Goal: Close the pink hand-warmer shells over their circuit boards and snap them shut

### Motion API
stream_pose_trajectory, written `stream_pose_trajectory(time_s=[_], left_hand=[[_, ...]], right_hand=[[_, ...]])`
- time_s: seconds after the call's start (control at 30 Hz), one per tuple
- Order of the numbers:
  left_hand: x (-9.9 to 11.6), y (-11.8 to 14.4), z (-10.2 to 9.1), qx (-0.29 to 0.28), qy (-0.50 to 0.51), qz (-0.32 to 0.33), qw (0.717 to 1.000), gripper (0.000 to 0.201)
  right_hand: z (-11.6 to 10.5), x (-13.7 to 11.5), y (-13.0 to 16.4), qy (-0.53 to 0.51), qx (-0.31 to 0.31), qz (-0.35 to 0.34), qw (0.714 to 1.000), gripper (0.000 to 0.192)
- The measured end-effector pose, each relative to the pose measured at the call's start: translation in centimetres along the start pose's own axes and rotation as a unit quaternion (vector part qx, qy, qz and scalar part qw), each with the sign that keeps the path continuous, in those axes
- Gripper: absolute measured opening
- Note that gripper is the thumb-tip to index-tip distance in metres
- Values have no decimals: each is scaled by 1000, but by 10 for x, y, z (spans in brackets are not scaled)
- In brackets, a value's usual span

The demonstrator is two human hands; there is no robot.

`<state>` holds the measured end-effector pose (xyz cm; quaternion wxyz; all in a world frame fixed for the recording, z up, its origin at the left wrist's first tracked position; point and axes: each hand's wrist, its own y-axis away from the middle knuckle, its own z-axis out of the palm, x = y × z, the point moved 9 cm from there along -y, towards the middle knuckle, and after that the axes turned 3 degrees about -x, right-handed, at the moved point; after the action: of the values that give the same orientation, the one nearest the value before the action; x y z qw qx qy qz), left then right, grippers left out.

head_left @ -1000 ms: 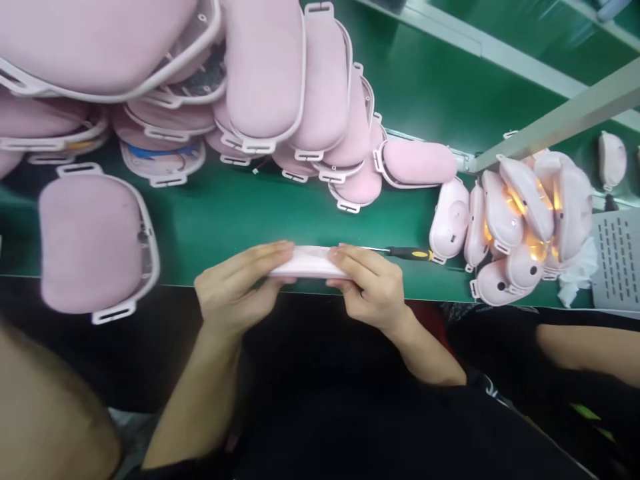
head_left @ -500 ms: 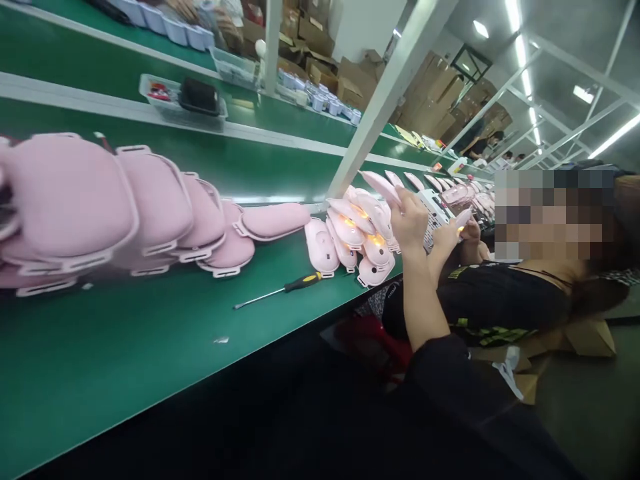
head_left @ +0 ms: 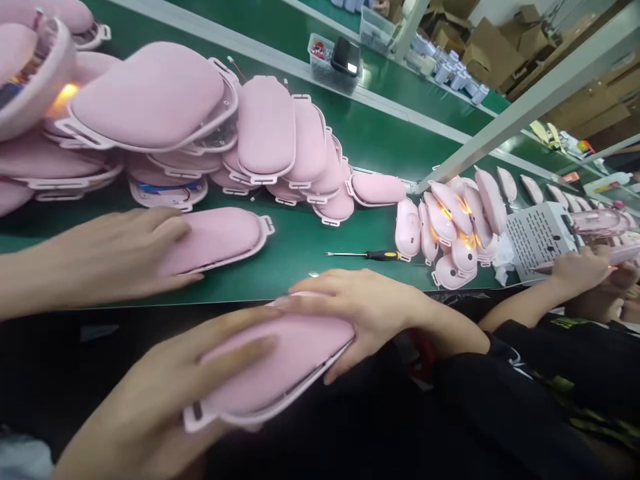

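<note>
A pink rounded plastic case (head_left: 287, 363) with slotted strap loops at its ends is between my two hands, above the table's near edge. A dark gap runs along its lower seam. My left hand (head_left: 170, 380) wraps the near-left end, somewhat blurred. My right hand (head_left: 367, 310) grips the far end, fingers over the top and thumb along the side. On the table beyond lies a screwdriver (head_left: 370, 255) with a black and yellow handle.
At left another person's hand (head_left: 115, 253) holds a similar pink case (head_left: 220, 237). Many pink cases (head_left: 155, 100) are heaped along the green table (head_left: 290, 237). Several with orange lights (head_left: 465, 227) sit right of the screwdriver, near a slanting white post (head_left: 520, 100) and a co-worker's hand (head_left: 583, 270).
The view has swung left and down. My right hand, earlier raised at the right with a pink case, is now low in front with a case, joined by my left hand. Another person's hand appears at left.
</note>
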<state>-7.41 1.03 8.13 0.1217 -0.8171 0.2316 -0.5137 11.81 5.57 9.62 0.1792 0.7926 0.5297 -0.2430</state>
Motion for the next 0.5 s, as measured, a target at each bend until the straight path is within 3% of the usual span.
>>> stream_pose_trajectory(time_s=[0.07,0.13,0.2,0.3,0.4,0.5], left_hand=[[-12,-2,19,56,73,-33,995,87],[-38,2,45,142,177,-115,967,111],[-59,9,74,211,238,-173,932,109],[-72,14,101,243,278,-197,908,107],[-74,15,107,239,309,-204,898,108],[-76,15,105,253,346,-218,877,110]], right_hand=[[1,17,1,-44,64,18,997,109],[1,38,13,-57,124,52,989,115],[7,54,22,-64,133,79,986,110],[11,66,30,-119,126,89,981,90],[8,75,35,-200,117,94,968,81],[6,83,37,-243,108,98,959,83]])
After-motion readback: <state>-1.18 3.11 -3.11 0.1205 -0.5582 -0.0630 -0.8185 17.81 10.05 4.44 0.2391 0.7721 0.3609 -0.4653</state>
